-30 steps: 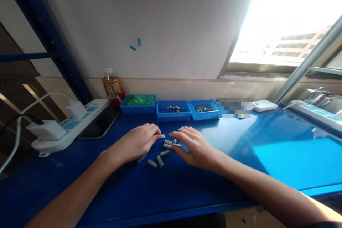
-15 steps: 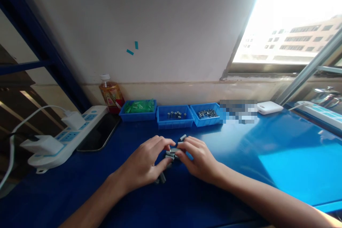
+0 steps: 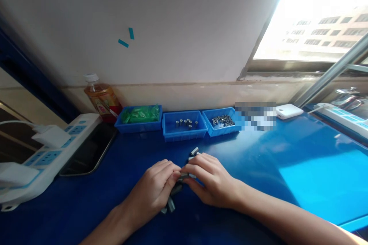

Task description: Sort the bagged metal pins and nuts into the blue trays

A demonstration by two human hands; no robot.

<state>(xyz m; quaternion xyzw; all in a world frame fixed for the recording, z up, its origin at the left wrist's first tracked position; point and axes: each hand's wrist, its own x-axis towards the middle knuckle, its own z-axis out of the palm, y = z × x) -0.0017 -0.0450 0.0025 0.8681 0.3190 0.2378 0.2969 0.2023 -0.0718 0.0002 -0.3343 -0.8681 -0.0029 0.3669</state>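
Note:
Over the blue tabletop my two hands meet, fingertips almost touching. My left hand is closed, its thumb and forefinger pinching one end of a small grey metal cylinder. From the other side, the thumb and fingers of my right hand close around the same spot and partly cover the piece. Beneath and beside the hands lie several like metal cylinders; one loose cylinder rests beyond the right fingers, and another cylinder is near the left thumb. The fingers hide part of the pile.
Along the wall stand a blue bin with green bags, a blue bin with several upright metal cylinders, and a blue bin of small metal parts. At left are a bottle, a phone and a power strip.
My left fingers have closed from a spread pose onto a metal cylinder, and my right fingertips have come in to meet them. The view has shifted slightly closer.

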